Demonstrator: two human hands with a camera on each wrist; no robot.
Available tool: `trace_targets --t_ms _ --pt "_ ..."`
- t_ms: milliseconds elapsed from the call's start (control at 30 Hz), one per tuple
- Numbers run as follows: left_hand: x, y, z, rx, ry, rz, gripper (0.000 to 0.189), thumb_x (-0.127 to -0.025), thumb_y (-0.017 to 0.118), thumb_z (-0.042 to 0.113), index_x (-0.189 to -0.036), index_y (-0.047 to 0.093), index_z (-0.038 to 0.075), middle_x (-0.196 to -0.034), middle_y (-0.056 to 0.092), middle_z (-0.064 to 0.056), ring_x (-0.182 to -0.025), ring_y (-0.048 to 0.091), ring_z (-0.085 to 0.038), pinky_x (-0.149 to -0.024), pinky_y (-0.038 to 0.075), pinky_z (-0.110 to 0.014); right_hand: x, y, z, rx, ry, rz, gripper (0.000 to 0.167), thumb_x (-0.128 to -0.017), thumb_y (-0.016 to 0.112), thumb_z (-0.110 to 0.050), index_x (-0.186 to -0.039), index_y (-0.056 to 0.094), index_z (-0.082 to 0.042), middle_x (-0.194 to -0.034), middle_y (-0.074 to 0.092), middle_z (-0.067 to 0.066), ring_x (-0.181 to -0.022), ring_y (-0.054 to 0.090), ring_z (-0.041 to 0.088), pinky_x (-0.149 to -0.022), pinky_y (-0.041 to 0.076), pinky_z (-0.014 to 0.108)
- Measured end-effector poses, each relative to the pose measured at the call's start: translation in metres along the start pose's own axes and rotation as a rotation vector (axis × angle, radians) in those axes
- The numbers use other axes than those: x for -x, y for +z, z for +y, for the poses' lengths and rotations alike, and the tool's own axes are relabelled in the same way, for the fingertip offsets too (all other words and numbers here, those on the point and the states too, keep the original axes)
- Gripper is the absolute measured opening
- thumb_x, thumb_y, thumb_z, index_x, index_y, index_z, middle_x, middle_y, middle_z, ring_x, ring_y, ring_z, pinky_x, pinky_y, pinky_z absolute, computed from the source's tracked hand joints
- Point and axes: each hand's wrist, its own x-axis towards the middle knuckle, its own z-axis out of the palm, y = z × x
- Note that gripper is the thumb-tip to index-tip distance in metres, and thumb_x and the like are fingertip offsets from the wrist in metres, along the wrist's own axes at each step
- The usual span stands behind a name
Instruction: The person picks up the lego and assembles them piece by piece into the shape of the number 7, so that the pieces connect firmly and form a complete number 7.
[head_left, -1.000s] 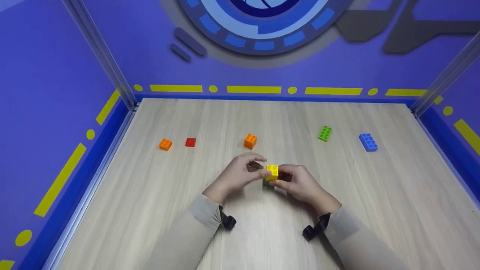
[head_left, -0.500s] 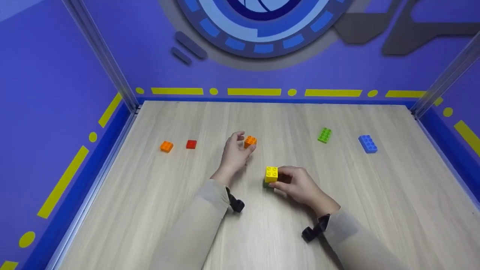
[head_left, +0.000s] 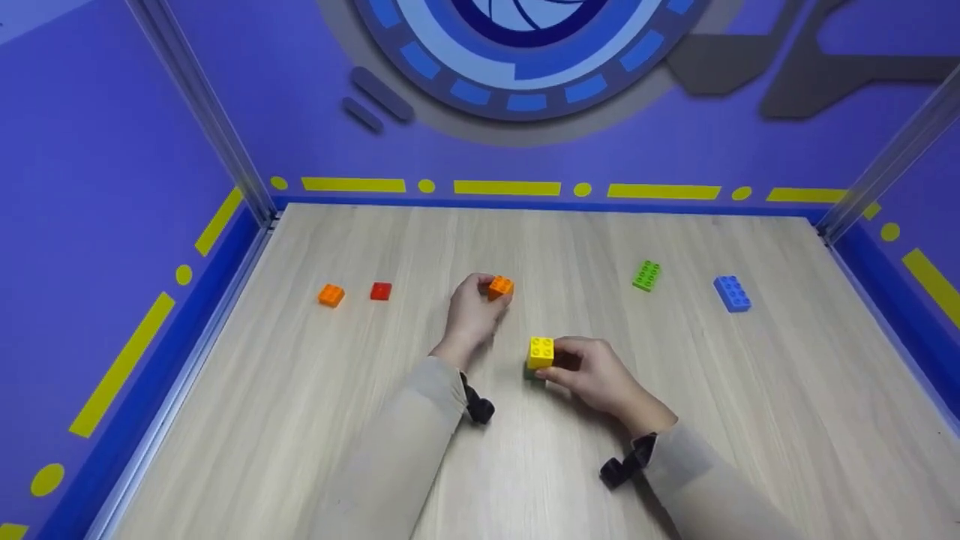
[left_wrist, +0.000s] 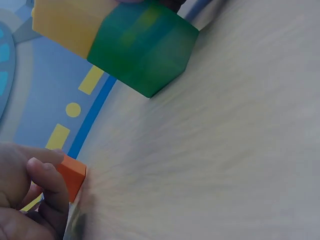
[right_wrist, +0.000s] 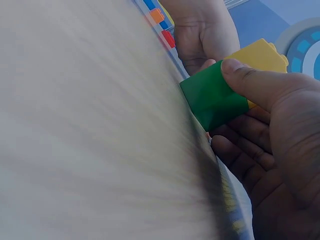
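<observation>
In the head view my left hand [head_left: 472, 312] has its thumb and fingers round a tall orange toy building brick [head_left: 500, 287] on the table. The left wrist view shows this orange brick [left_wrist: 73, 176] low on the left, partly behind the fingers. My right hand [head_left: 598, 373] grips a two-brick stack, a yellow brick [head_left: 541, 352] on top of a dark green brick [head_left: 531, 373]. From the right wrist, the thumb lies across the join between the green brick [right_wrist: 212, 95] and the yellow brick [right_wrist: 260, 54]. The stack stands upright, its green base close to the tabletop.
To the left lie a flat orange brick [head_left: 331, 295] and a small red brick [head_left: 381, 291]. A light green brick [head_left: 646, 276] and a blue brick [head_left: 732, 293] lie at the right. Blue printed panels [head_left: 480, 161] wall the wooden table [head_left: 300, 420] at the back and sides.
My left hand has left the yellow and green stack, reached forward and left, and taken hold of the tall orange brick. My right hand keeps its grip on the stack in nearly the same place.
</observation>
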Motion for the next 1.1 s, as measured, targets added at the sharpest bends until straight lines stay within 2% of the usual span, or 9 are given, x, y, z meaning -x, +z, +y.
trace_targets --t_ms 100,167,233,367,500,600,733,933,1100 --pt "0.002 -0.001 0.001 0.024 0.000 -0.006 0.043 -0.107 0.081 0.016 -0.146 0.065 0.007 -0.142 0.071 -0.014 -0.112 0.072 -0.023 -0.090 0.065 -0.032 0.000 0.000 0.000 -0.006 0.008 -0.006 0.036 -0.097 0.092 -0.027 -0.129 0.083 -0.012 -0.125 0.083 0.003 -0.118 0.077 0.023 -0.112 0.062 0.052" --pt "0.005 -0.003 0.000 0.048 0.001 -0.012 0.042 -0.107 0.081 0.017 -0.145 0.065 0.009 -0.141 0.071 -0.014 -0.100 0.070 -0.020 -0.071 0.063 -0.027 0.000 0.001 0.000 -0.013 0.012 -0.011 0.037 -0.097 0.092 -0.028 -0.129 0.083 -0.013 -0.125 0.083 0.002 -0.119 0.077 0.023 -0.113 0.061 0.053" --pt "0.009 -0.005 0.000 0.073 0.000 -0.017 0.041 -0.107 0.081 0.018 -0.145 0.066 0.011 -0.141 0.071 -0.013 -0.094 0.069 -0.018 -0.063 0.059 -0.024 0.000 0.001 0.000 -0.014 0.015 -0.014 0.037 -0.097 0.092 -0.028 -0.130 0.083 -0.013 -0.126 0.083 0.002 -0.119 0.077 0.023 -0.113 0.061 0.053" --pt "0.016 -0.010 0.002 0.104 0.013 -0.026 0.042 -0.106 0.083 0.019 -0.144 0.067 0.013 -0.141 0.071 -0.011 -0.096 0.068 -0.017 -0.066 0.061 -0.026 0.001 0.001 0.000 -0.005 0.017 -0.003 0.038 -0.097 0.092 -0.028 -0.130 0.083 -0.011 -0.126 0.083 0.004 -0.119 0.077 0.024 -0.111 0.062 0.053" --pt "0.023 -0.015 0.007 0.128 0.031 -0.039 0.042 -0.105 0.083 0.018 -0.144 0.067 0.014 -0.142 0.070 -0.010 -0.083 0.065 -0.014 -0.060 0.058 -0.026 0.000 0.001 -0.001 0.000 0.028 0.010 0.039 -0.097 0.093 -0.027 -0.130 0.083 -0.010 -0.127 0.084 0.006 -0.120 0.078 0.027 -0.112 0.062 0.054" --pt "0.028 -0.019 0.012 0.116 0.052 -0.040 0.041 -0.105 0.083 0.019 -0.143 0.067 0.015 -0.145 0.068 -0.009 -0.075 0.058 -0.012 -0.059 0.053 -0.024 0.000 0.000 -0.002 -0.014 0.040 0.006 0.039 -0.096 0.093 -0.026 -0.130 0.083 -0.010 -0.127 0.084 0.006 -0.121 0.078 0.028 -0.113 0.061 0.054" --pt "0.037 -0.023 0.020 0.087 0.082 -0.059 0.043 -0.105 0.084 0.022 -0.144 0.067 0.016 -0.147 0.067 -0.007 -0.074 0.055 -0.011 -0.062 0.048 -0.023 0.000 0.000 -0.002 -0.028 0.038 -0.004 0.039 -0.096 0.093 -0.026 -0.131 0.083 -0.011 -0.128 0.084 0.005 -0.122 0.078 0.027 -0.114 0.061 0.054" --pt "0.051 -0.028 0.027 0.090 0.134 -0.126 0.044 -0.105 0.084 0.025 -0.145 0.068 0.018 -0.148 0.067 -0.006 -0.075 0.057 -0.011 -0.063 0.046 -0.023 0.000 0.000 0.000 -0.015 0.004 -0.010 0.040 -0.097 0.092 -0.028 -0.132 0.083 -0.011 -0.127 0.084 0.005 -0.120 0.079 0.026 -0.112 0.062 0.053" --pt "0.062 -0.033 0.032 0.104 0.175 -0.190 0.042 -0.105 0.085 0.026 -0.144 0.071 0.020 -0.147 0.067 -0.004 -0.075 0.056 -0.012 -0.061 0.046 -0.023 -0.001 -0.001 -0.001 -0.012 -0.016 -0.015 0.036 -0.098 0.092 -0.028 -0.130 0.084 -0.013 -0.124 0.085 0.001 -0.117 0.079 0.022 -0.109 0.064 0.047"
